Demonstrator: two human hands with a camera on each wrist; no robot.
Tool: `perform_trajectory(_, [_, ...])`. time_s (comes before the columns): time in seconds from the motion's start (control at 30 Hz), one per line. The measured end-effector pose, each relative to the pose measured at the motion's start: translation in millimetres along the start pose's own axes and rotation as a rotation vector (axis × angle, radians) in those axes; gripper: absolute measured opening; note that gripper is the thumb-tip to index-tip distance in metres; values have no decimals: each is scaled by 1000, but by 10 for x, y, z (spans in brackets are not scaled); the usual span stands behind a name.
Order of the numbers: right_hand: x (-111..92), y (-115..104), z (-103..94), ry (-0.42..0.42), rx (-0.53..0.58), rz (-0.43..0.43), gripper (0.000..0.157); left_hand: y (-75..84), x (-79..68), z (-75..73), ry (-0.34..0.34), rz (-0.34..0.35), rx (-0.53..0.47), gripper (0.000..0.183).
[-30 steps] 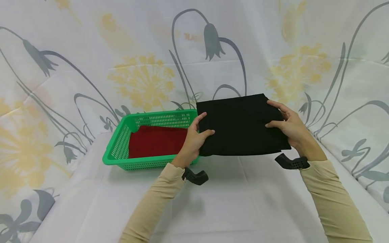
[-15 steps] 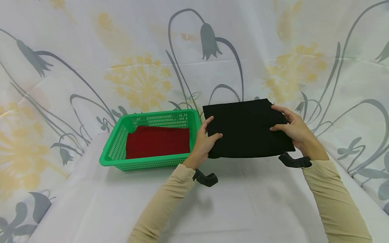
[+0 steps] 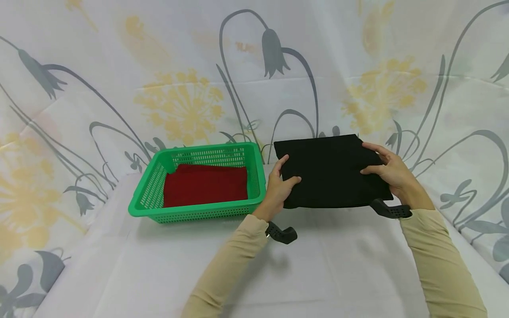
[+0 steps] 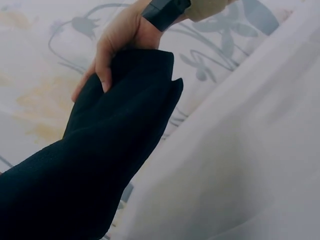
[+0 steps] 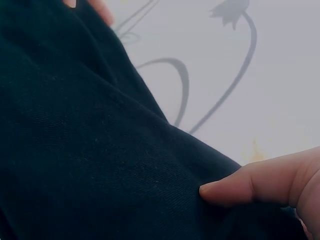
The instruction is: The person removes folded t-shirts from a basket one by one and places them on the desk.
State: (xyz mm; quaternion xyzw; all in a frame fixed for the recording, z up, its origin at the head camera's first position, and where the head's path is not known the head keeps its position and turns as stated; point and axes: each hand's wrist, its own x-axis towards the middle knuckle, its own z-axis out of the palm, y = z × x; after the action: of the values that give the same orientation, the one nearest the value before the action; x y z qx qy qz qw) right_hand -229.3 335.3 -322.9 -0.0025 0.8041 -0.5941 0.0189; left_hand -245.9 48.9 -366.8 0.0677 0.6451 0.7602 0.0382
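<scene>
A folded black cloth (image 3: 330, 172) hangs above the table, held at both ends. My left hand (image 3: 276, 192) grips its left edge, thumb on the near face. At the opposite edge, my right hand (image 3: 393, 174) holds it the same way. In the left wrist view, the right hand (image 4: 120, 40) is seen at the far end of the cloth (image 4: 110, 130), where its folded layers show. The right wrist view shows my right thumb (image 5: 255, 185) pressing the cloth (image 5: 100, 140), with left fingertips (image 5: 102, 10) at the top. The remaining fingers are mostly behind the cloth.
A green perforated plastic basket (image 3: 199, 207) stands left of the hands, with a folded dark red cloth (image 3: 204, 185) lying in it. White fabric (image 3: 191, 265) covers the table. A floral-patterned curtain (image 3: 151, 57) rises behind and at the sides.
Both hands have shifted the black cloth to the right and slightly down, away from the basket. The grip at both edges looks the same. The red cloth still lies in the basket.
</scene>
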Motion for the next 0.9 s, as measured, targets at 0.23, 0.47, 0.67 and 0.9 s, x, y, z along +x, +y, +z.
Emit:
perform_trajectory(0.23, [29,88,-80,11,-36,4,77,-81,34,131,36,-5,19,68])
perform_trajectory(0.47, [72,189,-142,-2,-21,30,78,-174,60,232,72,-10,19,68])
perform_trajectory(0.67, [107,258,-164,-23,26,67,79,-271,91,273,109,-31,2,67])
perform_trajectory(0.9, [168,353,-177,-43,-13,67,80,-365,125,304,111,-62,-3,69])
